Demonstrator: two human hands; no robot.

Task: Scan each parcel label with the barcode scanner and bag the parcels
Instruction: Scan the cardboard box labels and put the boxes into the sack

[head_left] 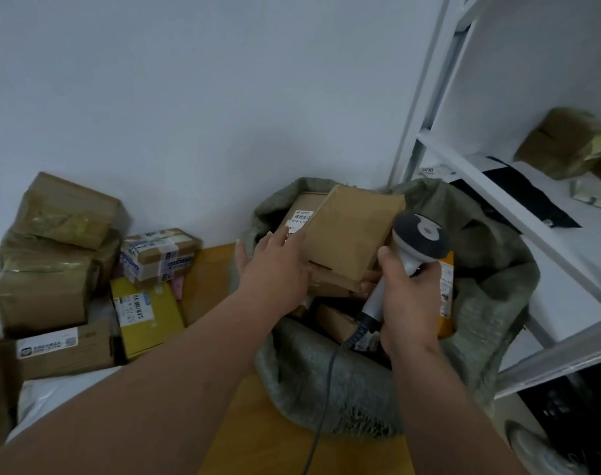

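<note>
white wall (189,97) | white shelf rack (497,200) | shoe (545,450) bottom right | yellowish floor (275,440)

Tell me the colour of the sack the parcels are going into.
The sack is a dull grey-green woven fabric, seen clearly in the head view.

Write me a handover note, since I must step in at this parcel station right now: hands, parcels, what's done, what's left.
Right hand grips the grey handheld barcode scanner by its handle, over the bag.
Left hand is open, fingers straight, touching the plain brown cardboard parcel atop the load.
The grey-green woven sack already holds several parcels, including a labelled brown box.
Left: the pile at the left, including a yellow labelled box and a taped brown box, awaits scanning and bagging.
</note>
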